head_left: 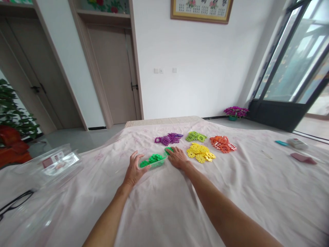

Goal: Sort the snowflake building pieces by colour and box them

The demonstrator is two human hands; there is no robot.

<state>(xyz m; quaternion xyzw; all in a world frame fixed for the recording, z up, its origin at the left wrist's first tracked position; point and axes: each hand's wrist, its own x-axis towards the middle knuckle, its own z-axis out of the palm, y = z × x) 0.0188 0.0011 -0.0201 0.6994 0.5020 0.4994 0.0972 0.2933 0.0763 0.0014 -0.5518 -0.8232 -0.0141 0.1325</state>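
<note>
A see-through plastic box [157, 164] with green snowflake-shaped interlocking discs [155, 158] inside sits on the cloth. My left hand [135, 168] grips its left end, thumb along the near side and fingers round the far side. At the box's right end, my right hand [177, 157] is curled over more green discs [169, 150]; its fingertips are partly hidden. Close by on the right lies a pile of yellow discs [199, 152]. Behind are a purple pile [169, 138] and a lime-green pile [195, 136], with an orange-red pile [222, 143] farther right.
Pale floral cloth [159, 212] covers the surface in wrinkles. Several see-through plastic containers [58, 164] stand at left, near black-framed glasses [17, 202]. At far right lie a white packet [297, 143], a pink item [303, 158] and a blue item [282, 143].
</note>
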